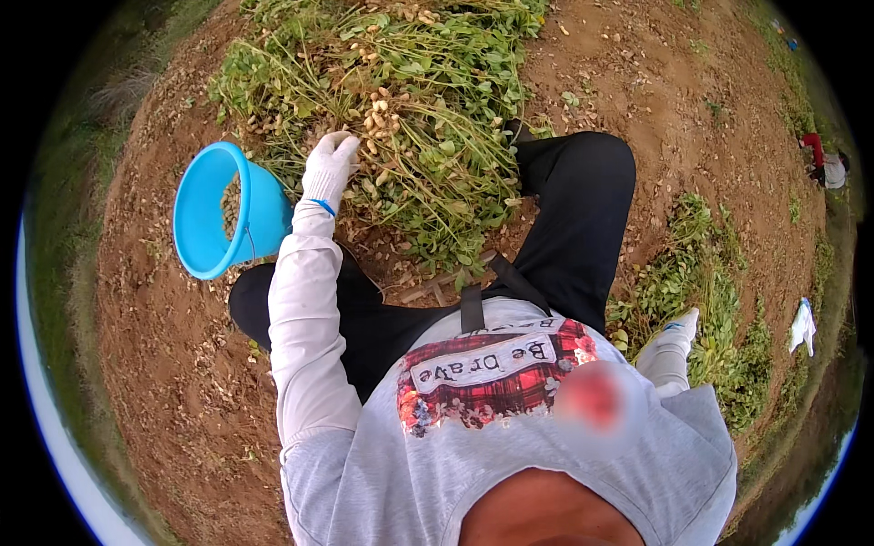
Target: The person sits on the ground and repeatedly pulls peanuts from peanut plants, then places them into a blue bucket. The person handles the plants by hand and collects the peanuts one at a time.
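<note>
My left hand [332,162], in a white knit glove, is at the left edge of a heap of uprooted peanut plants [450,147], its fingers curled together; whether they pinch anything cannot be seen. Just right of its fingertips lies a cluster of peanut pods [380,121] on the stems. A light-blue plastic bucket [270,213] stands tilted to the left of that hand, with peanut pods [231,208] inside. Out to my right, my right hand [683,323], also gloved, reaches over a second row of peanut plants [727,321]; its grip is unclear.
My bent legs in black trousers flank the heap, and a wooden piece [427,286] lies between them. Brown soil [655,102] with scattered dry leaves surrounds me. Far right are another person [829,167] and a white cloth or bag [802,326].
</note>
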A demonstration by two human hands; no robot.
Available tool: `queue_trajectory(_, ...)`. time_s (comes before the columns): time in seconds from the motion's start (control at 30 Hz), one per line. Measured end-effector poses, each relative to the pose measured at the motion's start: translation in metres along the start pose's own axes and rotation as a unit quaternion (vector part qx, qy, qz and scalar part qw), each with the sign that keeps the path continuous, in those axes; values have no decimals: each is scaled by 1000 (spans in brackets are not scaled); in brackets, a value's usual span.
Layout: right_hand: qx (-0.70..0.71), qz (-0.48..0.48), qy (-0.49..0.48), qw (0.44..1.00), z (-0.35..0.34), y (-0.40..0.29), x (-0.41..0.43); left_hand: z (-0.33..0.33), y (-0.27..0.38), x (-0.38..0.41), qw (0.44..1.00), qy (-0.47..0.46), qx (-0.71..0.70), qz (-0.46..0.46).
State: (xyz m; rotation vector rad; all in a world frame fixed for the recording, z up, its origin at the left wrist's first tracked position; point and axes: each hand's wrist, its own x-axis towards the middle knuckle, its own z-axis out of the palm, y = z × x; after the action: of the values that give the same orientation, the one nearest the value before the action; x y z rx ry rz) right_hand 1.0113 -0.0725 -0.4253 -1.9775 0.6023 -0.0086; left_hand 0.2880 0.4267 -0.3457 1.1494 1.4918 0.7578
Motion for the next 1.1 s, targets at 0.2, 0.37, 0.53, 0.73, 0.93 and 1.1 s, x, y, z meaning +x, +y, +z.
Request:
queue_trajectory(0.2, 257, -242, -283, 892, 133, -140, -246, 48, -61, 5, 993, 14, -75, -93)
queue_trajectory(0.37, 231, -439, -561, 662, 151, -238, -475, 89, -83, 9, 985, 19, -136, -104)
queue_trajectory(0.53, -193, -495, -708, 466, 256, -142, -593, 94, -82, 16, 984, 17, -130, -121)
queue_trajectory(0.73, -423, -509, -614, 431, 335, -28, -603, 93, -69, 24, 990, -25, -76, -114)
queue_trajectory(0.93, -409, -571, -620, 350, 325, -9, -619, 82, -105, 30, 985, 60, 157, -28)
queue_trajectory(1.1, -345, -610, -611, 369, 290, -35, -616, 75, -70, -6, 995, 85, -34, -45)
